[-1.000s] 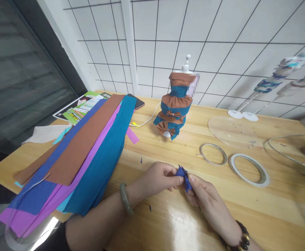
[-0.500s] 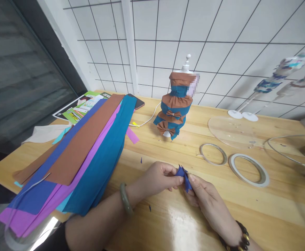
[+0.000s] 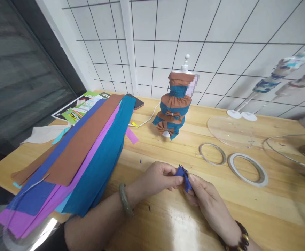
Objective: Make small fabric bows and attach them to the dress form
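Both hands meet over the wooden table around a small piece of folded blue paper [image 3: 180,172]. My left hand [image 3: 161,177], a green bangle on its wrist, pinches the paper's left side between thumb and fingers. On the other side my right hand [image 3: 202,194], wearing dark beads, grips the paper's right edge. Dark pointed tips stick up from the top of the paper; what they are is too small to tell. Behind the hands stands a small dress form [image 3: 175,101] in brown and teal pleated layers with brown bows.
Long strips of coloured paper [image 3: 83,139] lie piled at the left, over printed sheets [image 3: 75,116]. A phone [image 3: 139,103] rests behind them. Two tape rolls [image 3: 262,177] and a clear disc [image 3: 220,130] are at the right. Two more small forms [image 3: 267,83] stand by the tiled wall.
The view has shifted very slightly. Both hands keep the same hold on the blue paper, with no other visible difference.
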`<state>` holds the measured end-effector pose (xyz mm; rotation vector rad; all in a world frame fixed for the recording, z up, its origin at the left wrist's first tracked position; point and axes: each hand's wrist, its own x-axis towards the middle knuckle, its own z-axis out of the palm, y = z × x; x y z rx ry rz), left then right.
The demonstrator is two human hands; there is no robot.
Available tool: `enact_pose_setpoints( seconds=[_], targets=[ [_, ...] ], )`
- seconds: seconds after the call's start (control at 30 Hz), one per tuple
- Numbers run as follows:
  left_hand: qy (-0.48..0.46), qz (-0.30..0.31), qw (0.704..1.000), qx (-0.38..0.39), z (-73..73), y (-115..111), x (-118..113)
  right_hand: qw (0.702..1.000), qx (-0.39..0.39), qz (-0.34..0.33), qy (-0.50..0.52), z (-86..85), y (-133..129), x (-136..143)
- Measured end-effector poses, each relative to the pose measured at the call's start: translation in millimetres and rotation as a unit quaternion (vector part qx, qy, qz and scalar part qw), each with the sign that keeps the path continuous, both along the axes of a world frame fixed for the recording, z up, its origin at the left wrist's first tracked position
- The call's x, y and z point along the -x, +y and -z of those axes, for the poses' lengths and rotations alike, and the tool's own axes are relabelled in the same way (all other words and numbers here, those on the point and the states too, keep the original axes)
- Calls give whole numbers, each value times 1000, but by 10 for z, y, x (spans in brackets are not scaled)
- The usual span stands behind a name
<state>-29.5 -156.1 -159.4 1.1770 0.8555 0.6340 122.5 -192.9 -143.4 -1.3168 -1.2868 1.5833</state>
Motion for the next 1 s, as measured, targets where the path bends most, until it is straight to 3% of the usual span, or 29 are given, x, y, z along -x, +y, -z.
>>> enact_pose_setpoints(
  seconds=[1.0],
  targets=[
    [0,1,1000,-23,-51,27,25,995,-50,-26,-80,34,18,-88]
  ],
)
